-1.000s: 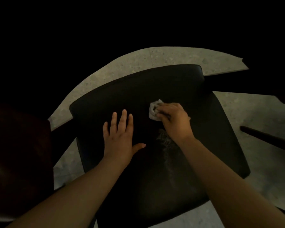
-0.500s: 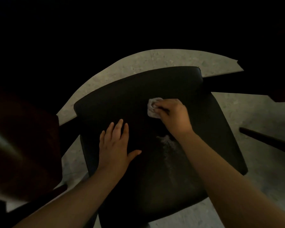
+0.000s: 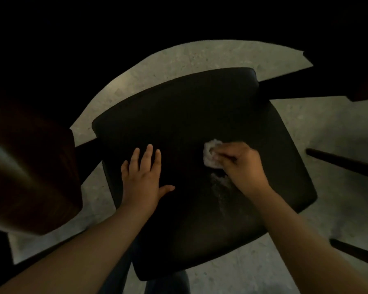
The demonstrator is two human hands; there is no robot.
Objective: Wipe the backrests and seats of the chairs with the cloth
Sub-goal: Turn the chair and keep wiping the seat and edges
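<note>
**A:** The floor [image 3: 200,58] is pale speckled stone, dimly lit, and everything beyond it is black. A dark padded seat [image 3: 179,115] fills the middle, seen from almost straight above

**B:** Where is the cloth?

**A:** The cloth [image 3: 210,154] is a small pale wad lying on the seat, a little right of its middle, under the fingertips of the right hand [image 3: 242,166]. The fingers curl over it and pinch it down against the padding. I'd say that is so the wad doesn't slip out while rubbing

**B:** And the other hand?

**A:** The left hand [image 3: 142,177] lies flat on the seat with its fingers straight and its thumb spread, grasping nothing. It probably steadies the chair, or takes some weight as the person bends over

**B:** Any mark on the seat?

**A:** There is a pale dusty streak [image 3: 221,187] just below the cloth, toward the person. The cloth sits at its far end, so I judge this patch is the one in hand

**B:** The backrest?

**A:** I can't make it out, since the top is too dark. A brown wooden piece [image 3: 30,177] stands at the left, perhaps another chair, and a dark bar [image 3: 338,164] lies at the right, well apart from the hands
</note>
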